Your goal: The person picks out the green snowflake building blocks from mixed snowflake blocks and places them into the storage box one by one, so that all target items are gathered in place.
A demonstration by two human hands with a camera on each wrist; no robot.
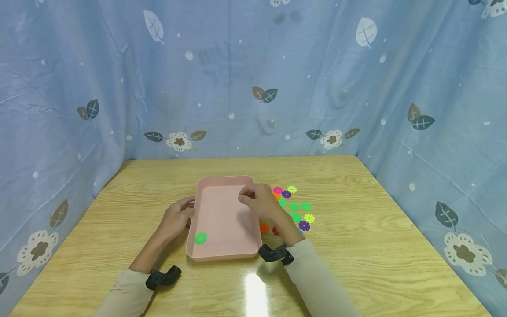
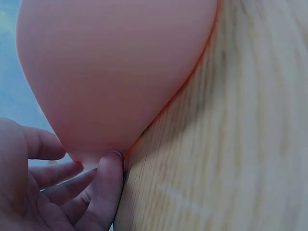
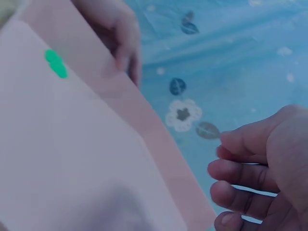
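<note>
A pink rectangular tray sits on the wooden table. In its near left corner is a green notched plastic disc, which also shows in the right wrist view. My left hand holds the tray's left side; in the left wrist view its fingertips press against the wall, right at the rim and base. Over the tray's right part hovers my right hand, fingers loosely bent. In the right wrist view its thumb and index tips sit close together, with nothing visible between them.
Several colourful notched discs lie on the table to the right of the tray, among them a purple disc and a yellow disc. My right forearm partly covers them. A blue patterned curtain hangs behind and at both sides of the table.
</note>
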